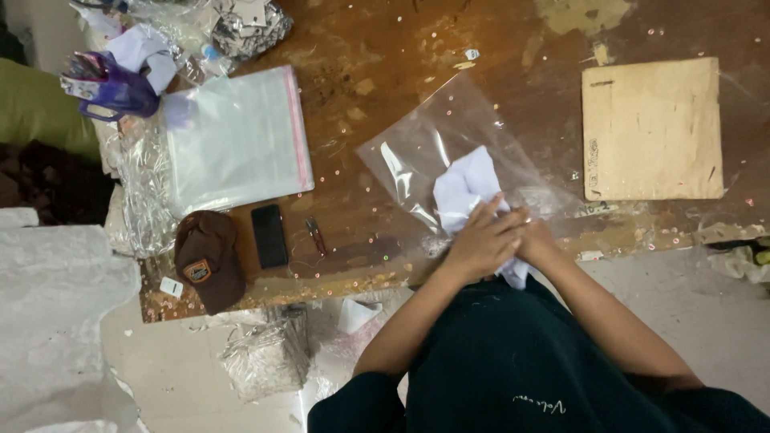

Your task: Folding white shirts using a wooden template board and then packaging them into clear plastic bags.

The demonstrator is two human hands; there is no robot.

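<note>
Step, as I judged it: bagging folded white cloth (468, 186) into clear bag (449, 144). Left hand (481, 240) lay over cloth's near end, fingers pressed down on it, grasping. Right hand (536, 237) sat just beside, tucked partly under left; I couldn't tell its grip. Cloth's far half lay inside bag mouth, near end under my hands at tabletop (385, 56) edge. Next move called for steady push forward, bag mouth kept from bunching. Bag stack (237, 136), cap (207, 258), phone (269, 235), board (651, 128) lay well apart.
</note>
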